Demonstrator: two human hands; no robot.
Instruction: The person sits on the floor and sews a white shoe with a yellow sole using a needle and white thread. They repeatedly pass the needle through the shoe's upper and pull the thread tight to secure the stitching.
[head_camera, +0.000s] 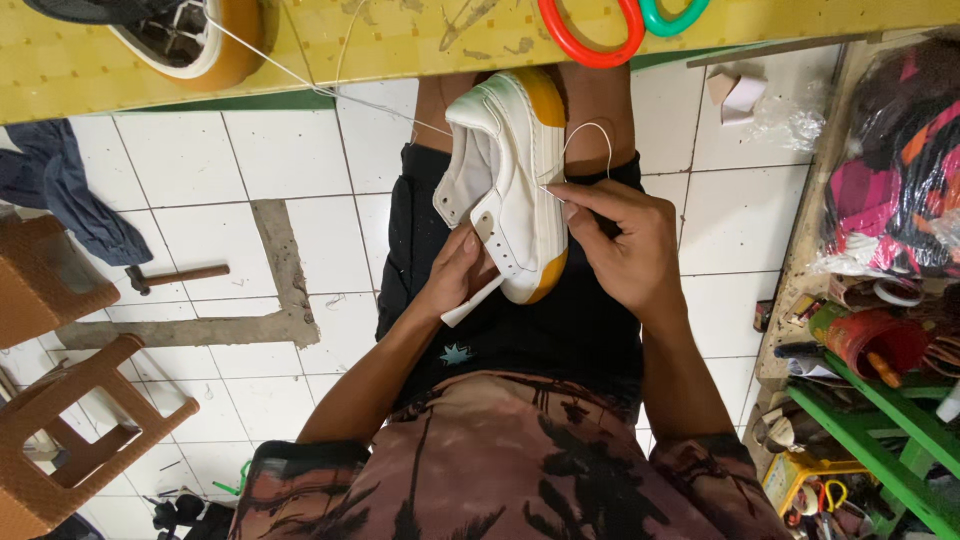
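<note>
A white sneaker (512, 170) with a yellow-orange sole lies across my lap, sole edge to the right. My left hand (458, 275) holds its lower side, fingers tucked by the tongue and eyelets. My right hand (618, 240) pinches a white thread (590, 135) at the sneaker's sole edge; the thread loops up above the fingers. Whether a needle is in the pinch I cannot tell. A longer strand of thread runs from the shoe up left onto the yellow table (400, 40).
A second sneaker (190, 40) sits on the yellow table, with red scissors handles (590, 40) and green ones (672, 15). A hammer (175, 277) lies on the white tiled floor. Brown plastic stools (70, 420) stand at left; a cluttered green shelf (880, 400) at right.
</note>
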